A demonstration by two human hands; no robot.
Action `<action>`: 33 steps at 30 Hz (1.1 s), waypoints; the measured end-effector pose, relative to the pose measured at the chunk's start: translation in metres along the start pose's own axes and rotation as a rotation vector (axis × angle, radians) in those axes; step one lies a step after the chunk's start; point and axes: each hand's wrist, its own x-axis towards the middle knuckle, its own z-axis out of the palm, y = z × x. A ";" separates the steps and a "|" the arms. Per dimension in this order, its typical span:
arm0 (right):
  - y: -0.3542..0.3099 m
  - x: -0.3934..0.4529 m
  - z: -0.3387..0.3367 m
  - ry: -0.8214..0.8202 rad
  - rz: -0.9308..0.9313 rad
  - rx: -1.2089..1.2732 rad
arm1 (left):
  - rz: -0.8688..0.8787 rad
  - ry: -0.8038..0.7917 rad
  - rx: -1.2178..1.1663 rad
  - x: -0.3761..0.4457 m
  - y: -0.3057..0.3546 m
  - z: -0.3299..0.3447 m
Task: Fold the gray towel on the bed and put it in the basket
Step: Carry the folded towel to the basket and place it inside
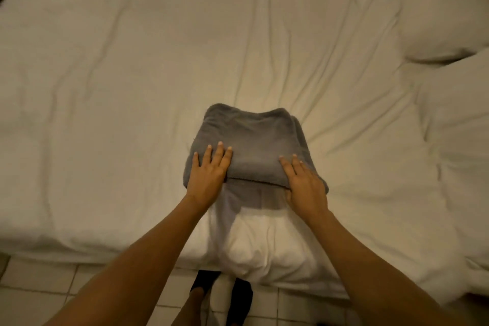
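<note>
The gray towel (254, 140) lies folded into a compact, thick rectangle on the white bed (132, 87), near its front edge. My left hand (209, 172) presses flat on the towel's near left corner with its fingers straight and spread. My right hand (304, 182) lies flat on the near right corner, fingers straight and pointing away from me. Both hands rest on top of the folded layers. No basket is in view.
White pillows (447, 21) and a rumpled duvet (455, 153) fill the bed's right side. The sheet is wrinkled. Light floor tiles (53, 291) run along the bed's front edge, where my feet in dark footwear (238, 296) stand.
</note>
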 end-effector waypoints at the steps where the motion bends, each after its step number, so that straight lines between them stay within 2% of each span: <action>1: -0.004 0.003 -0.018 0.016 -0.011 -0.005 | -0.004 0.018 0.006 -0.002 0.000 -0.017; 7: -0.029 0.013 -0.101 0.054 -0.088 -0.064 | -0.031 0.129 0.020 -0.016 -0.005 -0.093; 14: -0.072 -0.002 -0.153 0.062 -0.178 -0.139 | -0.130 0.176 -0.004 -0.070 -0.017 -0.143; 21: -0.139 -0.016 -0.155 0.064 -0.305 -0.119 | -0.246 0.164 0.019 -0.144 -0.058 -0.151; 27: -0.225 -0.021 -0.146 0.054 -0.405 -0.115 | -0.329 0.208 0.086 -0.205 -0.125 -0.155; 33: -0.334 -0.032 -0.140 0.006 -0.530 -0.151 | -0.427 0.217 0.049 -0.283 -0.204 -0.156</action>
